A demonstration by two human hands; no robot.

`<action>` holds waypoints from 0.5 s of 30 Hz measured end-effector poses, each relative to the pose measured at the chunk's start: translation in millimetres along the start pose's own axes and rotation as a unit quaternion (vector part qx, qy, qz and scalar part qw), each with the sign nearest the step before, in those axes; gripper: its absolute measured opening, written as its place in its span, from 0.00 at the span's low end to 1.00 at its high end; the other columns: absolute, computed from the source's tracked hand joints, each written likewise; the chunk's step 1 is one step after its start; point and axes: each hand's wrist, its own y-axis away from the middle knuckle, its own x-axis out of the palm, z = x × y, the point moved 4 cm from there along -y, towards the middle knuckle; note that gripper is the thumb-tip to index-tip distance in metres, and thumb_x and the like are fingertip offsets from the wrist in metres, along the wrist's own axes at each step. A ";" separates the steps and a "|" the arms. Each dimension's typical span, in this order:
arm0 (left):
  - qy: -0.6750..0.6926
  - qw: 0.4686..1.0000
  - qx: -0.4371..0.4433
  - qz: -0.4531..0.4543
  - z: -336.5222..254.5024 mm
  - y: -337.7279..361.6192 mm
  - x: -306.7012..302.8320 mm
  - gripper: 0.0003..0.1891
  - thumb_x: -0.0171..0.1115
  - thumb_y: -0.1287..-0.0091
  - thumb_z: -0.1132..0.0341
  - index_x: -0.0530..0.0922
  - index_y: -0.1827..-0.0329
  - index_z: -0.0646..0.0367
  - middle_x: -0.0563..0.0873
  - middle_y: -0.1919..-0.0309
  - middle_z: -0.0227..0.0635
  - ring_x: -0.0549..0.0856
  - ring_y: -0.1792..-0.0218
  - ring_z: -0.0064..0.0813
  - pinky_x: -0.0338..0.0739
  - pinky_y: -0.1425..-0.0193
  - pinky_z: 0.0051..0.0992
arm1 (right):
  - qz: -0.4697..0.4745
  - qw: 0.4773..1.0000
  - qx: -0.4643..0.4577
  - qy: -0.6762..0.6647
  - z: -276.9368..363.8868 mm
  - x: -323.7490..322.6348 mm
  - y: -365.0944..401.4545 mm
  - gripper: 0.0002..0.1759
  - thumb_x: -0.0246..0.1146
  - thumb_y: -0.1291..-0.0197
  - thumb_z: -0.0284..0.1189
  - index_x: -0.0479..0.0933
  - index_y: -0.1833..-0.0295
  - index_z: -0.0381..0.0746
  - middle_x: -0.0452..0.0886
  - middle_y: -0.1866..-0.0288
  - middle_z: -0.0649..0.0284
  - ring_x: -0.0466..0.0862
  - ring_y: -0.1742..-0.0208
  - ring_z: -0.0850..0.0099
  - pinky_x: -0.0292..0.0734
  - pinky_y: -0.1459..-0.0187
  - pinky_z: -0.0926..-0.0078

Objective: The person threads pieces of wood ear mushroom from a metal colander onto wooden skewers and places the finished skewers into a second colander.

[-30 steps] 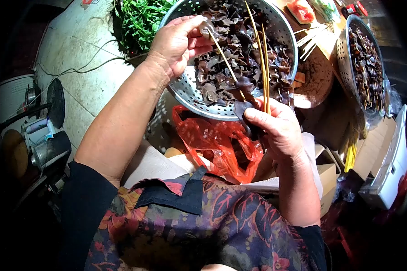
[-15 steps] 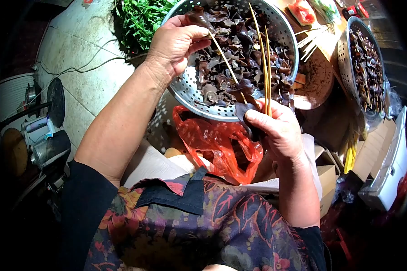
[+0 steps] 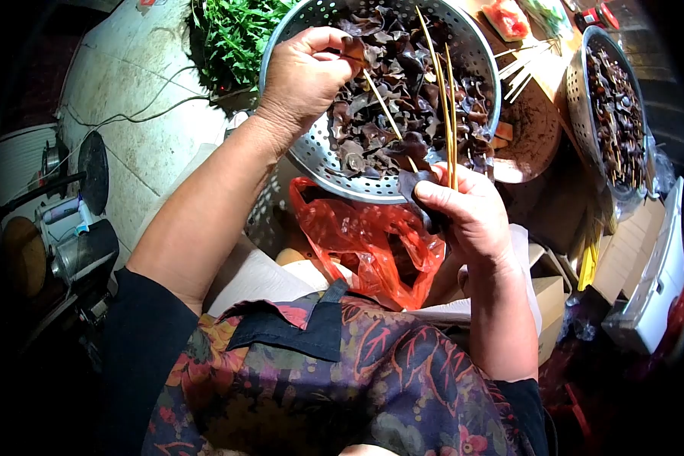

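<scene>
The left hand [image 3: 305, 74] pinches a mushroom piece [image 3: 354, 50] over the colander [image 3: 315, 156]; the right hand [image 3: 470, 216] grips skewers [image 3: 450, 106]. A red bag [image 3: 361, 239] lies just below, greens [image 3: 235, 34] beside.

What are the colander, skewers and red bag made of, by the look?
Colander: metal, likely stainless steel; bright silvery sheen, punched holes. Skewers in the right hand: probably bamboo or wood; pale tan, matte, thin, straight. The left hand pinches a dark fungus piece on one tip. Red bag: thin plastic film; glossy, crumpled, translucent.
</scene>
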 end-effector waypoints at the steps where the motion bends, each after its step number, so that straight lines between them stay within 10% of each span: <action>1: 0.071 0.996 -0.041 -0.025 1.2 -0.7 1.1 0.09 0.61 0.44 0.77 0.79 0.59 0.61 0.83 0.66 0.30 0.82 0.66 0.19 0.79 0.58 0.20 | -0.008 1.000 -0.014 0.016 -1.1 -1.5 -0.9 0.07 0.64 0.44 0.24 0.75 0.60 0.34 0.78 0.69 0.70 0.75 0.71 0.83 0.70 0.68 0.87; 15: 0.326 0.903 -0.279 -0.033 15.5 -2.2 -5.4 0.04 0.57 0.37 0.70 0.76 0.64 0.62 0.82 0.71 0.37 0.83 0.69 0.31 0.82 0.56 0.38 | -0.017 0.995 -0.042 0.094 -1.4 0.7 2.5 0.09 0.64 0.44 0.25 0.77 0.58 0.34 0.76 0.69 0.72 0.72 0.71 0.85 0.68 0.68 0.87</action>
